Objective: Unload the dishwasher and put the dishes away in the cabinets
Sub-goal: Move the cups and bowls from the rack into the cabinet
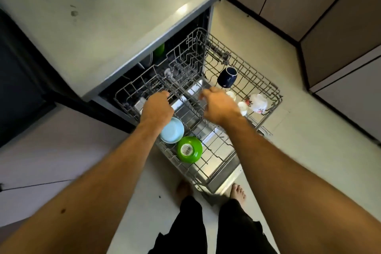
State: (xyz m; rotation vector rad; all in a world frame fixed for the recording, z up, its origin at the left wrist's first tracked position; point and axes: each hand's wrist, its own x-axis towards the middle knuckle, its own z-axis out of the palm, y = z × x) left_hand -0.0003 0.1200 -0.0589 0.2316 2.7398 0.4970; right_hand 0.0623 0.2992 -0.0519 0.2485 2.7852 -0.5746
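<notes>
Both hands curled on the upper rack (181,80)'s front wire, left hand (157,108) and right hand (219,105): draw it evenly, sparing the navy mug (226,77) on its right side and the green bowl (188,149) at the lower rack (216,156)'s front edge.

Dim warm light, bright glare on the countertop (183,9), soft blur throughout, wide-angle bending at the edges
</notes>
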